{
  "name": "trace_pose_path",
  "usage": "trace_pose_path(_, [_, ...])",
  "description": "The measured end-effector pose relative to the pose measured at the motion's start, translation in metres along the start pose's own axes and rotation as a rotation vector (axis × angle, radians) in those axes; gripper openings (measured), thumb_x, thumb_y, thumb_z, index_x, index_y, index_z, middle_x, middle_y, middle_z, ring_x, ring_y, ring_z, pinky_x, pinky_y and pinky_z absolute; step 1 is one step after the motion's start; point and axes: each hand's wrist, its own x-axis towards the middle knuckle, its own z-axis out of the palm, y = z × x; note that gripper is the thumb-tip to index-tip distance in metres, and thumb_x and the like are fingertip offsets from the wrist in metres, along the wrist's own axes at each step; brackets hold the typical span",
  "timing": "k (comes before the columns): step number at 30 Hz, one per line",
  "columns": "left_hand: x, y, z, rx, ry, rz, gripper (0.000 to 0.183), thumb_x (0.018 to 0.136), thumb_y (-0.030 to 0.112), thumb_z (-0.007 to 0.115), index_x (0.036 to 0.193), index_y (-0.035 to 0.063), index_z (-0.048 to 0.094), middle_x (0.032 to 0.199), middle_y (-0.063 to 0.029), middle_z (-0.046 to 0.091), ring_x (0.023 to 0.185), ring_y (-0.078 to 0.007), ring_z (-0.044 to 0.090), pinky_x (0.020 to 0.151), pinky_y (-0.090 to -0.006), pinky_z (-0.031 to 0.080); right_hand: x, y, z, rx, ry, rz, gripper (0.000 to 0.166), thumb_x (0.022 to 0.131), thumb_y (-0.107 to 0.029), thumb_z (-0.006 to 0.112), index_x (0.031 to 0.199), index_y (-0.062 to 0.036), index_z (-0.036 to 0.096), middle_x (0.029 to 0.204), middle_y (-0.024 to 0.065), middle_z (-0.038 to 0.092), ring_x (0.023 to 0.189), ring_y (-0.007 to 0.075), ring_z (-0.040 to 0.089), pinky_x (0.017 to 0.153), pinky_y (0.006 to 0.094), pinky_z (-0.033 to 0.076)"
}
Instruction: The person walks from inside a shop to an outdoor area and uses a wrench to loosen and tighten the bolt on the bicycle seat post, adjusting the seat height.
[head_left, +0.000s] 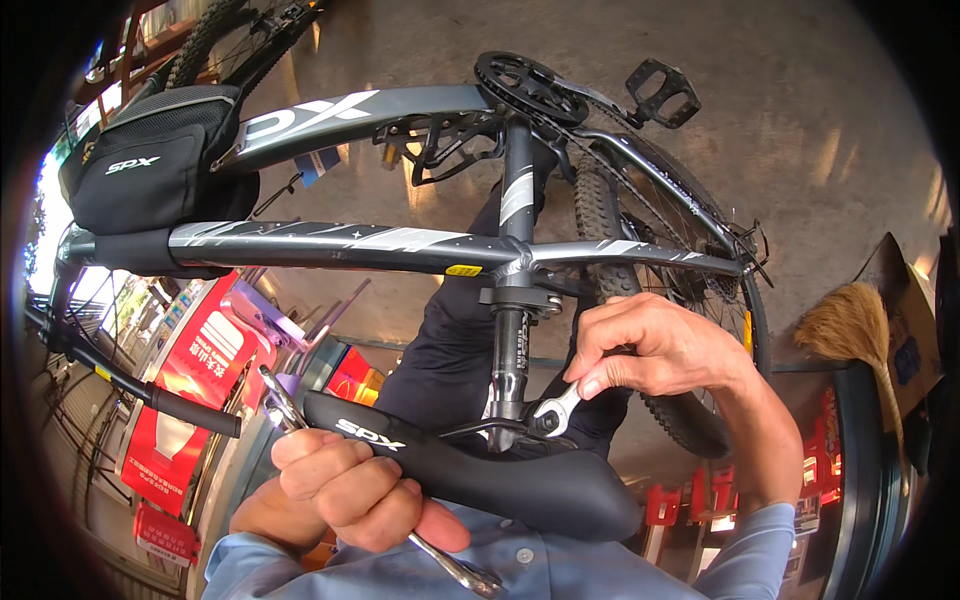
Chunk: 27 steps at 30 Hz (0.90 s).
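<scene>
My right hand (649, 345) pinches an open-end wrench (559, 412). Its jaw sits around the nut at the side of the saddle clamp (508, 420), just under the black bicycle saddle (480, 472). A second, shiny metal wrench (454, 566) is gripped in my left hand (360, 487), which is at the saddle's nose; the fingers cover the middle of its shaft. The black seatpost (510, 345) runs from the clamp into the collar (521, 300) of the grey bicycle frame (337, 246). My right fingers hide part of the wrench's handle.
A black frame bag (150, 161) hangs at the frame's front. The crank's pedal (664, 94) sticks out at the top, beside the chainring (532, 86). Right of me are a straw broom (847, 322) and a cardboard box (911, 337). Red printed cartons (199, 375) stand left.
</scene>
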Motion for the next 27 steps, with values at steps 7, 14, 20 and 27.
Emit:
trace_pose_path(7, [0.016, 0.002, -0.01, -0.046, -0.13, -0.032, 0.039, 0.089, 0.057, 0.067, 0.082, 0.0201, 0.056, 0.088, 0.0049, 0.068, 0.084, -0.0153, 0.059, 0.078, -0.0307, 0.038, -0.016, 0.004, 0.029, -0.16, 0.232, -0.091, 0.021, 0.088, -0.028, 0.075, 0.094, -0.0081, 0.072, 0.083, 0.0043, 0.067, 0.081, 0.0228, 0.062, 0.079, 0.0364, 0.044])
trace_pose_path(14, [0.032, 0.003, -0.007, -0.084, -0.193, -0.083, 0.034, 0.078, 0.042, 0.08, 0.076, 0.0109, 0.065, 0.086, -0.0026, 0.072, 0.084, -0.0215, 0.068, 0.075, -0.0391, 0.047, -0.018, 0.022, 0.061, -0.469, 0.466, -0.246, 0.027, 0.093, -0.036, 0.066, 0.092, -0.0084, 0.067, 0.08, 0.0062, 0.058, 0.081, 0.0271, 0.055, 0.082, 0.0419, 0.041])
trace_pose_path(20, [0.042, 0.004, -0.002, -0.078, -0.122, -0.096, 0.028, 0.068, 0.026, 0.083, 0.074, 0.0054, 0.065, 0.078, -0.0077, 0.069, 0.071, -0.0258, 0.066, 0.064, -0.0385, 0.048, -0.017, 0.021, 0.067, -0.641, 0.533, -0.317, 0.024, 0.098, -0.029, 0.057, 0.092, -0.0062, 0.061, 0.077, 0.0092, 0.053, 0.078, 0.0308, 0.054, 0.08, 0.0414, 0.041])
trace_pose_path(27, [0.038, 0.004, 0.002, -0.089, -0.1, -0.099, 0.018, 0.077, 0.015, 0.077, 0.08, 0.0047, 0.062, 0.076, -0.0082, 0.066, 0.068, -0.0259, 0.063, 0.064, -0.0387, 0.045, -0.016, 0.029, 0.07, -0.717, 0.582, -0.319, 0.023, 0.094, -0.028, 0.061, 0.084, -0.0081, 0.058, 0.077, 0.0085, 0.053, 0.078, 0.0292, 0.053, 0.076, 0.0403, 0.04])
